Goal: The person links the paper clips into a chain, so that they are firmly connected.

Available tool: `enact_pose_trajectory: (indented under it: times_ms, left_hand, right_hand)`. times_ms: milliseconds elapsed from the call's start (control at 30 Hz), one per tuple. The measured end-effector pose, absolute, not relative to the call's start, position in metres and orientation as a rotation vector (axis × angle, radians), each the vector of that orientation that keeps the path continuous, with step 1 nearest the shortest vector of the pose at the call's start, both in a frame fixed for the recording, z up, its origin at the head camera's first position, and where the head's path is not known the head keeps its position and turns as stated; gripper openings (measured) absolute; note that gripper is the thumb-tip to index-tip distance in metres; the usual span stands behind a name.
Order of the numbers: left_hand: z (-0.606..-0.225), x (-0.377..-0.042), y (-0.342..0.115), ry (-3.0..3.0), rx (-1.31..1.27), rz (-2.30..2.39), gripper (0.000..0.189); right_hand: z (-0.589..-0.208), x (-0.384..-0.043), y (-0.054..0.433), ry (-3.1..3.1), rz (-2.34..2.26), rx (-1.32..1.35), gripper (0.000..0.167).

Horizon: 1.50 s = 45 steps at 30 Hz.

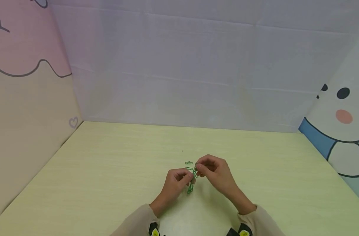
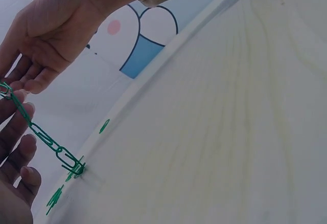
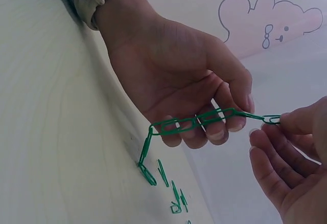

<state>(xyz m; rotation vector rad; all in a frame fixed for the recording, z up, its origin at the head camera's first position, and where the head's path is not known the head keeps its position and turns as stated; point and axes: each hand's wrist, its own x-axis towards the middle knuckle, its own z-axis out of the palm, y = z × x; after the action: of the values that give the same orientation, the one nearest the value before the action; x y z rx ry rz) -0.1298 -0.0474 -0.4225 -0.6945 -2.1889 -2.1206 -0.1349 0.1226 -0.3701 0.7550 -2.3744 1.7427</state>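
A chain of linked green paper clips (image 3: 176, 126) runs between the two hands. My left hand (image 1: 174, 184) pinches the chain between thumb and index finger. From that pinch the chain crosses the other fingers in the right wrist view, and its tail droops toward the table. At the opposite end, my right hand (image 1: 217, 171) pinches a green paper clip (image 3: 273, 119) by thumb and fingertip. This clip appears to join the chain, though its far part is hidden by the fingers. Several loose green paper clips (image 1: 189, 162) lie on the table just beyond the left hand.
A pale wood-grain table (image 1: 123, 154) lies beneath the hands. Behind it rises a plain whitish cloth wall (image 1: 179, 65), with cartoon-printed panels at the left (image 1: 26, 108) and right (image 1: 345, 131). A tiny dark speck (image 1: 182, 151) is on the tabletop.
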Motion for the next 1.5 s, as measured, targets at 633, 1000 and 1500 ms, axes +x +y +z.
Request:
enact_pose_trajectory:
  times_ms: [633,1000,1500]
  left_hand:
    - [-0.423,-0.127,-0.049,-2.089,-0.730,-1.902,0.016]
    - [-0.422,-0.130,-0.049,-2.080,-0.680,-1.844,0.009]
    - [-0.418,-0.130,-0.050,-2.131,-0.595,-1.901,0.014]
  right_hand:
    - [-0.369,-0.130,0.119,-2.467,1.642,0.768,0.006]
    - [-0.367,-0.135,0.119,-2.528,1.537,0.761,0.008]
    - [-0.357,-0.154,0.152,-2.657,1.365,0.534,0.013]
